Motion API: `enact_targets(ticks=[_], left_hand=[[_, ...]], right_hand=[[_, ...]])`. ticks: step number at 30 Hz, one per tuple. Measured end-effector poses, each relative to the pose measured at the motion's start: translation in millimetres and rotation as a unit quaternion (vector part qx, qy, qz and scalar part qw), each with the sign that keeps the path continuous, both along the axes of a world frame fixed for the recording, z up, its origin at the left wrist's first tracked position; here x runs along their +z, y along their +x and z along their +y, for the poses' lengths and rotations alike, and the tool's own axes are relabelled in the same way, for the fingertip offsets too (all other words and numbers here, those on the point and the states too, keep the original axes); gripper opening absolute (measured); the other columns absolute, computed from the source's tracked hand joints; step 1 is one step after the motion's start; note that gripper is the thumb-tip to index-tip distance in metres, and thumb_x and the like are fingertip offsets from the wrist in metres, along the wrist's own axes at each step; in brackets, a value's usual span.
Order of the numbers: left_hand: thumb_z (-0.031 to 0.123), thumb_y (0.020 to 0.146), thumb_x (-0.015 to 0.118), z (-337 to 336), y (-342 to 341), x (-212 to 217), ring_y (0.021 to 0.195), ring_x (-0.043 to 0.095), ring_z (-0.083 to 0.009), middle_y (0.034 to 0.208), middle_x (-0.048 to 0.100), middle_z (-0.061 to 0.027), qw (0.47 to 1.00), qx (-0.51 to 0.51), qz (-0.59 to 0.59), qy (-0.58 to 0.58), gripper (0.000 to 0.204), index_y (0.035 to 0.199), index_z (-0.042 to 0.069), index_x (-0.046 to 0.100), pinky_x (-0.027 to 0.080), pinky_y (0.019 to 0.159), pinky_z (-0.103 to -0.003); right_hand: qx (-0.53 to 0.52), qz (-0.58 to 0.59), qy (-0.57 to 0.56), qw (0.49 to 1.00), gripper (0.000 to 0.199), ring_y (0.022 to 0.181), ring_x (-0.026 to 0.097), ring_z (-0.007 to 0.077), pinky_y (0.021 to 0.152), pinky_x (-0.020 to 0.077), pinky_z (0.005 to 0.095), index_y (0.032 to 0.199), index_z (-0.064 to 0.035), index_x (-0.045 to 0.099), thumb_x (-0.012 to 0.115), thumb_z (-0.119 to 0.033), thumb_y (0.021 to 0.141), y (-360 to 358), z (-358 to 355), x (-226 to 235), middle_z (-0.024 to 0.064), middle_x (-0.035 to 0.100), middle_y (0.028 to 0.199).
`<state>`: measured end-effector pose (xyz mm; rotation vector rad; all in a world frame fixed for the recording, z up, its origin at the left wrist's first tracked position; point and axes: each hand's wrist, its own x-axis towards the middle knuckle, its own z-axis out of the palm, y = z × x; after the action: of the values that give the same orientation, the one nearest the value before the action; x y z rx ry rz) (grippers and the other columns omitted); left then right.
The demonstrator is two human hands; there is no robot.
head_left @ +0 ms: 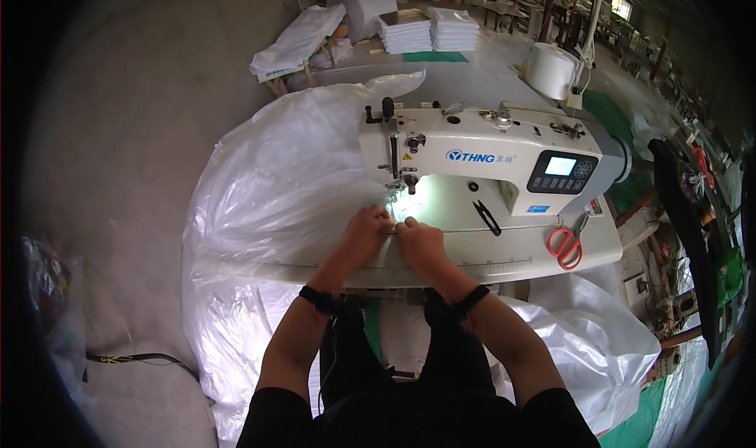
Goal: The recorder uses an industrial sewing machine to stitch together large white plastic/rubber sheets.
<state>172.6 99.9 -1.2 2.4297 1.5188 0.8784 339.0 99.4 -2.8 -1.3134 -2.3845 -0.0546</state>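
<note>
A white sewing machine (465, 145) stands in front of me, its lamp shining on the needle area. Just in front of the needle, my left hand (368, 231) is closed with its fingertips pressed on the edge of a shiny white plastic sheet (268, 180). Close beside it, my right hand (420, 242) pinches the same edge, the two hands nearly touching. The sheet spreads left over the table and hangs off it. What lies exactly under the fingertips is hard to make out. Black thread snips (487, 218) and red-handled scissors (565, 247) lie right of my hands.
A small black ring (472, 186) lies on the machine bed. Behind the machine stands a large white thread cone (550, 71). Stacks of folded white sheets (454, 31) and a big white roll (364, 11) are at the back. More white plastic (583, 338) hangs at lower right.
</note>
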Motion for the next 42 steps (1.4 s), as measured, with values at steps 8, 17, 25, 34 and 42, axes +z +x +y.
enact_targets(ticks=[8, 17, 25, 34, 42], left_hand=[[0.009, 0.075, 0.061, -9, -8, 3, 0.094, 0.056, -0.0272, 0.097, 0.059, -0.0082, 1.0, -0.014, -0.021, 0.001, 0.025, 0.099, 0.011, 0.067, 0.047, 0.081, -0.037], [0.016, 0.075, 0.067, 11, -8, -15, 0.086, 0.059, -0.025, 0.092, 0.06, -0.0093, 0.994, 0.034, -0.095, -0.05, 0.021, 0.094, 0.007, 0.067, 0.048, 0.076, -0.034], [0.025, 0.075, 0.065, 35, -8, -9, 0.081, 0.061, -0.031, 0.084, 0.062, -0.0153, 0.982, 0.08, -0.115, -0.128, 0.023, 0.083, 0.004, 0.068, 0.047, 0.072, -0.038], [0.028, 0.072, 0.066, 57, -1, 1, 0.058, 0.055, -0.0208, 0.065, 0.061, -0.0151, 0.958, 0.103, -0.043, -0.263, 0.028, 0.078, 0.0, 0.064, 0.045, 0.059, -0.035], [0.035, 0.069, 0.068, 58, -7, 13, 0.082, 0.063, -0.0308, 0.088, 0.066, -0.0145, 0.95, 0.109, 0.081, -0.28, 0.037, 0.088, 0.004, 0.065, 0.048, 0.074, -0.042]], right_hand=[[0.132, -0.055, 0.065, 0.988, 0.011, 0.072, 0.062, 0.0198, 0.058, 0.0507, 0.0329, 0.083, -0.0086, 0.059, 0.056, -0.013, 0.074, 16, 16, 10, 0.0035, 0.059, 0.077], [0.059, 0.181, -0.285, 0.939, 0.021, 0.079, 0.064, 0.0255, 0.072, 0.0496, 0.0361, 0.093, -0.0086, 0.066, 0.058, -0.023, 0.079, 14, 47, 16, 0.0081, 0.067, 0.085], [0.019, 0.254, -0.374, 0.892, 0.023, 0.057, 0.062, 0.0182, 0.06, 0.0496, 0.0319, 0.085, -0.0039, 0.067, 0.059, -0.025, 0.081, 9, 58, 8, 0.0074, 0.066, 0.069], [-0.038, 0.333, -0.519, 0.786, 0.022, 0.045, 0.055, 0.0163, 0.051, 0.0477, 0.0296, 0.082, -0.0017, 0.065, 0.059, -0.023, 0.084, 7, 64, 8, 0.0076, 0.06, 0.058], [0.045, -0.006, -0.098, 0.994, 0.029, 0.074, 0.065, 0.0286, 0.062, 0.0511, 0.0388, 0.111, -0.0125, 0.056, 0.044, -0.012, 0.085, 3, 13, 5, 0.0124, 0.061, 0.086]])
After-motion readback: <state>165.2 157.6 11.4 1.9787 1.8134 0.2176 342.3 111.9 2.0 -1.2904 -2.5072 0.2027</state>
